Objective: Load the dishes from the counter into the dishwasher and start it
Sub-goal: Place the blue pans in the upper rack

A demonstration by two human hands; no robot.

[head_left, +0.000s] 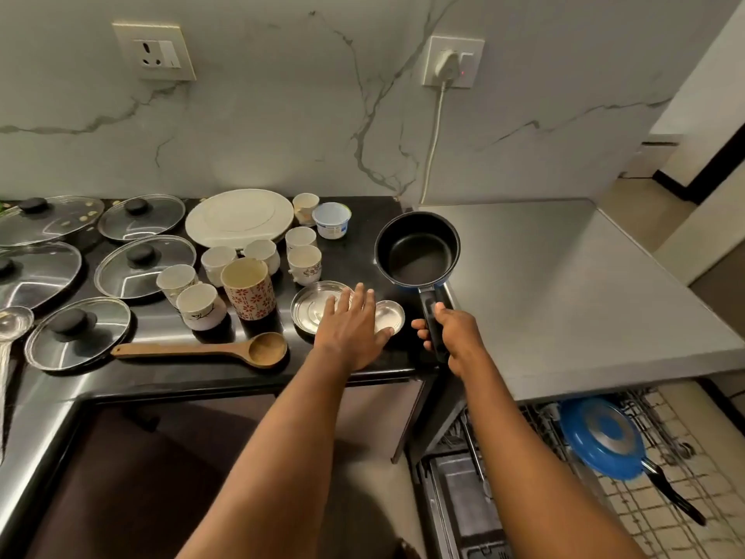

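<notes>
My right hand (pixel 453 334) grips the black handle of a small blue saucepan (pixel 417 250), which hangs just over the right end of the black counter (pixel 169 381). My left hand (pixel 352 326) lies flat with straight fingers over two small steel plates (pixel 312 306), the larger one on the left and a smaller one (pixel 389 314) under the thumb side. Several white cups (pixel 304 264), a red-patterned mug (pixel 250 288), a white plate (pixel 240 217) and a wooden ladle (pixel 201 349) stand on the counter. The dishwasher's lower rack (pixel 645 478) is pulled out at bottom right and holds a blue pan (pixel 602 437).
Several glass lids with black knobs (pixel 145 266) cover the left of the counter. A white tub (pixel 331 219) stands behind the cups. The grey dishwasher top (pixel 564 284) adjoins the counter on the right. A plug and cable (pixel 437 127) hang down the marble wall.
</notes>
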